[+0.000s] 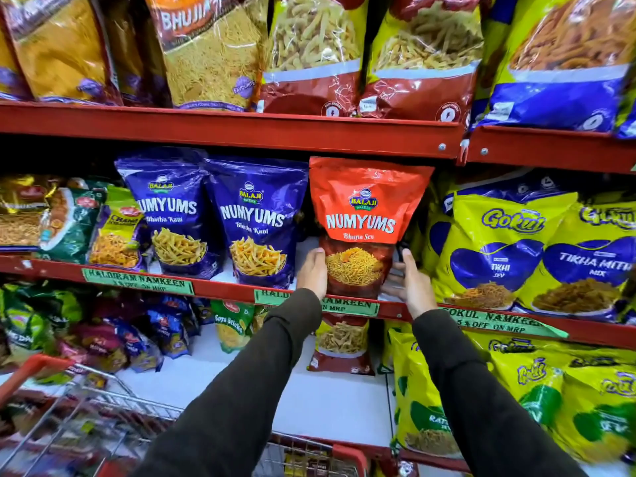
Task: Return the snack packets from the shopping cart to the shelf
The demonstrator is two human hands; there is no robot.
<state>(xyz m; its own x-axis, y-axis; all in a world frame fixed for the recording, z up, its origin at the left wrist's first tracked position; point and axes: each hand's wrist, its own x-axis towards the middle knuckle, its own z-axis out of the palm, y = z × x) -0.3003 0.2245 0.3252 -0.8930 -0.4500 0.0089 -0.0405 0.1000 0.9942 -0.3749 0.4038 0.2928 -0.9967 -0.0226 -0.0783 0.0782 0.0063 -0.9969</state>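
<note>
A red Numyums Bhujia Sev packet [364,215] stands upright on the middle shelf [227,287], right of two purple Numyums packets [256,218]. My left hand [312,270] presses flat against the red packet's lower left side. My right hand [409,280] is at its lower right side, fingers spread and touching its edge. Both arms wear dark sleeves. The shopping cart [113,418] with a red rim sits at the bottom left; several packets lie blurred inside it.
Yellow Gokul packets [509,249] crowd the shelf right of the red packet. The upper shelf [241,129] holds large bhujia bags. The lower shelf has a bare white patch [309,401] between small packets on the left and yellow bags on the right.
</note>
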